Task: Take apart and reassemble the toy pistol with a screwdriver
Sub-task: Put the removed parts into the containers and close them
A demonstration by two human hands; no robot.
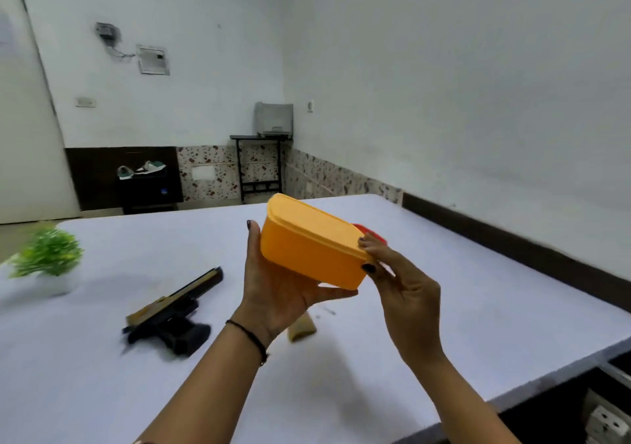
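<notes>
An orange lidded plastic box (pixel 310 249) is held up over the table, tilted. My left hand (pixel 276 283) cups it from below, thumb and fingers round its base. My right hand (pixel 396 279) pinches the lid's near right corner with thumb and fingers. A black and tan toy pistol (pixel 170 314) lies on the white table (pixel 102 392) to the left, muzzle pointing away. A small tan part (pixel 302 331) lies under my left wrist, half hidden. No screwdriver shows.
A small green potted plant (pixel 47 262) stands at the table's left edge. Something red (pixel 370 232) peeks out behind the box. The table's right edge drops to a dark gap with a power strip (pixel 607 423).
</notes>
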